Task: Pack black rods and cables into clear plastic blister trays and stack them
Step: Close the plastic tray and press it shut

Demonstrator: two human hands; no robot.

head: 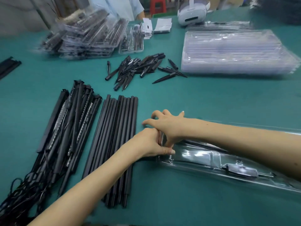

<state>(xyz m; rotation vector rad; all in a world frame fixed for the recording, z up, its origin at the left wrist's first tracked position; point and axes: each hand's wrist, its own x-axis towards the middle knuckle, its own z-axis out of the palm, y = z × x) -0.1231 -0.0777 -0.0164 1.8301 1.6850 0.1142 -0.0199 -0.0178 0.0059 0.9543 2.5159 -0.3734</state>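
A clear blister tray (pixel 203 158) lies at the lower right of the green table, with black parts inside it. My left hand (pixel 149 143) pinches the tray's left end between thumb and curled fingers. My right hand (pixel 166 123) sits just above it, fingers bent and spread, pressing down on the same end. A row of plain black rods (pixel 117 136) lies left of the tray, partly under my left forearm. Further left is a bundle of rods with cables and springs (pixel 65 136).
Short black tapered tips (pixel 138 67) are heaped mid-table. Empty clear trays (pixel 234 53) are stacked at the right rear, packed trays (pixel 88 35) at the left rear. White labels (pixel 161 25) and a white device (pixel 192 13) lie at the back. A person stands beyond the table.
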